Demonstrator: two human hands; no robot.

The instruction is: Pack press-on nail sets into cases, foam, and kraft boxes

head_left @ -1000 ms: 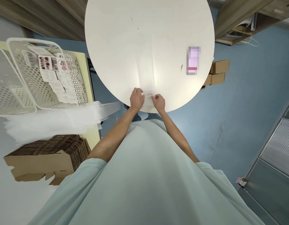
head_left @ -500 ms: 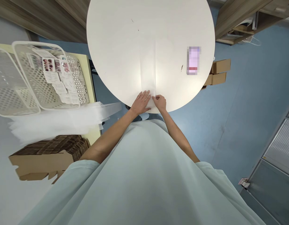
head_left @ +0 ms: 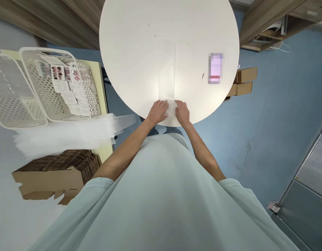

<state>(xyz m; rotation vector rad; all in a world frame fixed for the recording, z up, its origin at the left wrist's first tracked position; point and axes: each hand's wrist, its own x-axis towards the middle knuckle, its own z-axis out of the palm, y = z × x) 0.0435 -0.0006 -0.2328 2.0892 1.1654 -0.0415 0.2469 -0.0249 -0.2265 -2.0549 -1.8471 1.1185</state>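
Observation:
A long strip of thin translucent white wrapping sheet (head_left: pixel 166 78) lies on the round white table (head_left: pixel 129 52), running away from my body. Its near end is folded over into a small flat bundle (head_left: pixel 171 107); whether anything lies inside I cannot tell. My left hand (head_left: pixel 158 111) holds the bundle's left side with curled fingers. At the right side, my right hand (head_left: pixel 182 111) grips the bundle's edge, its fingers bent over the far corner and the thumb hidden.
A blurred pink phone-like item (head_left: pixel 215 68) lies on the table's right. Left stands a white basket (head_left: pixel 94 92) with small printed packs, beside stacked translucent sheets (head_left: pixel 64 134) and flattened cardboard boxes (head_left: pixel 51 181). Brown cartons (head_left: pixel 244 88) sit on the floor at right.
The strip's near end has been folded over into a bundle. My left hand has gone from lying flat to gripping its side; my right hand has moved slightly right.

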